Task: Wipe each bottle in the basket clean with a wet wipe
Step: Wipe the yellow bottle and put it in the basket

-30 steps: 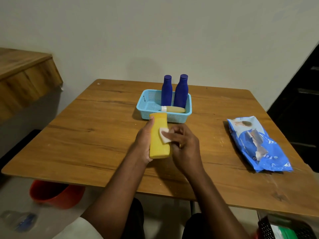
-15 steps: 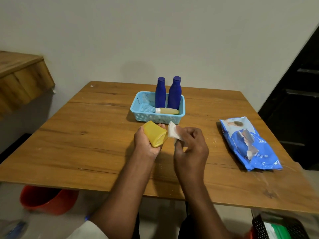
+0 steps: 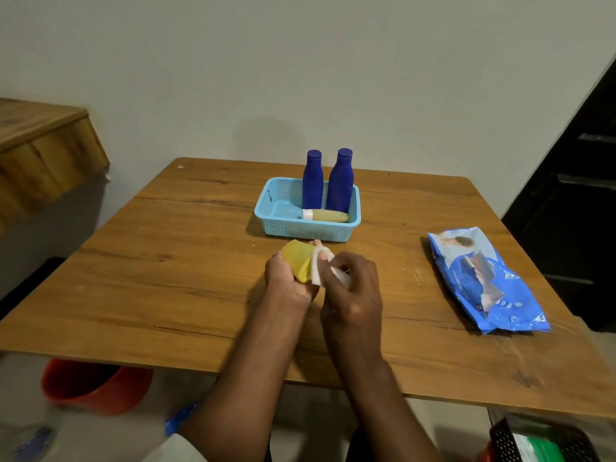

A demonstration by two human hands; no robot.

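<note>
Head view shows a change from a second ago: then I held the yellow bottle [image 3: 299, 264] upright and rubbed its side, and now I have tipped it so its flat base faces up toward me, and the wet wipe [image 3: 319, 272] has come off the side and onto the edge of that base. My left hand [image 3: 286, 278] grips the bottle from below and behind, its fingers curled round the body; my right hand [image 3: 354, 288] pinches the folded wipe between thumb and fingers and presses it against the bottle. I hold all this just above the worktop [image 3: 160, 268], near its middle and just in front of the blue basket [image 3: 283, 225], which sits toward the far edge. I judge that the sides of this bottle are done and the base is the last part to clean before it goes back. Three bottles wait in the basket: two dark blue bottles [image 3: 312, 181] standing side by side and a small pale yellow bottle [image 3: 328, 215] lying along the front wall. The wet wipe pack [image 3: 483, 278] lies by the right edge. My left palm hides the yellow bottle's cap and most of its body, the right fingertips are tucked behind the wipe, and I cannot tell whether the waiting bottles are already clean. Below the near edge, a red bucket [image 3: 93, 385] is blurred and partly cut off.
</note>
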